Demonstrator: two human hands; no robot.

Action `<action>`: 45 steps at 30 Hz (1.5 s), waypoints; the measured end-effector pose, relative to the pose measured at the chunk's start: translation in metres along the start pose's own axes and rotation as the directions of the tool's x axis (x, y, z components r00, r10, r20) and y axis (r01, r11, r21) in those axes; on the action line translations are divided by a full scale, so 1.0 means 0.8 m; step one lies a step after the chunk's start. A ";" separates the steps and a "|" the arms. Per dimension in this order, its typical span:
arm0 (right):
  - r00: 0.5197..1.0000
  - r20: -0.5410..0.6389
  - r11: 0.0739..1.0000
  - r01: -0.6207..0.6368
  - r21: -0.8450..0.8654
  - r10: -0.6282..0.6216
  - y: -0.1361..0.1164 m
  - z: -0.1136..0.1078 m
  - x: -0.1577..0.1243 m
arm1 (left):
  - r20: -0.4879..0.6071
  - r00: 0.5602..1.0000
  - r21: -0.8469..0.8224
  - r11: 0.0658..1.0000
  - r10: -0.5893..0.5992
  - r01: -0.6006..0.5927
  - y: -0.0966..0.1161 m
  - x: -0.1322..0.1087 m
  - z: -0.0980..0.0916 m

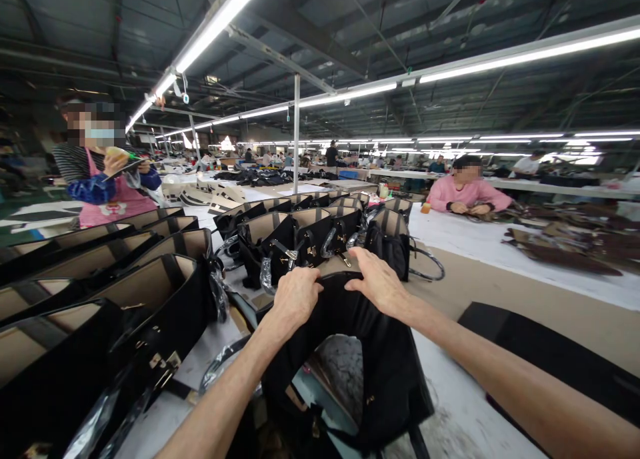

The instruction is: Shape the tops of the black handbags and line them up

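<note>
A black handbag (395, 352) lies on the table right in front of me, its body bent round in a ring with a hole through the middle. My left hand (299, 294) is closed over the far edge of this bag, knuckles up. Just to the right, my right hand (379, 282) straddles the same edge, its thumb on the near side and its fingers beyond; part of its grip is hidden. Through the ring shows a stained grey surface (343, 366). Small gold-coloured hardware sits on the bag's front.
Rows of black bags with beige linings (165, 299) stand to the left, and more bags (310, 229) stand ahead. A flat black piece (545, 346) lies at the right. A person in pink (465, 196) sits across the table; another person in an apron (117, 192) stands at the left.
</note>
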State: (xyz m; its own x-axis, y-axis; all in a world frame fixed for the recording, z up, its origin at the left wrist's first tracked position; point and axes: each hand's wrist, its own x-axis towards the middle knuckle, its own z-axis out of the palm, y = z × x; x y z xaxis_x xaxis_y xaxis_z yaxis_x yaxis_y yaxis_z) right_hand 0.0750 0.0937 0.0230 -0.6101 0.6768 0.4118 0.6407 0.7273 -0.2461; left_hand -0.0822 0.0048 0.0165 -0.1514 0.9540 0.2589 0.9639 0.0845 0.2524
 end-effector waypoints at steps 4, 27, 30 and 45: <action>0.983 0.176 0.999 -0.045 0.001 0.044 0.027 -0.004 -0.005 | 0.010 0.996 0.008 0.996 0.089 -0.090 -0.007 -0.001 -0.002; 0.969 0.194 0.945 0.201 -0.257 -0.154 0.026 -0.001 -0.001 | -0.011 0.976 0.235 0.950 0.215 -0.207 0.018 0.037 0.025; 0.967 0.202 0.911 0.217 -0.350 -0.153 0.020 0.002 -0.002 | -0.012 0.976 0.237 0.949 0.215 -0.207 0.018 0.036 0.022; 0.970 0.239 0.990 0.066 -0.122 -0.035 0.031 -0.030 -0.024 | -0.010 0.972 0.226 0.947 0.237 -0.228 0.025 0.033 0.017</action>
State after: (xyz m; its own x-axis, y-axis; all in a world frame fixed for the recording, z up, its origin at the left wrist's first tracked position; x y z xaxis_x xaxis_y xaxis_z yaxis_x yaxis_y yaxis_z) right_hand 0.1141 0.0961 0.0298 -0.7257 0.6586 0.1989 0.6514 0.7508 -0.1094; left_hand -0.0635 0.0355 0.0155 0.0787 0.9439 0.3208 0.9969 -0.0728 -0.0305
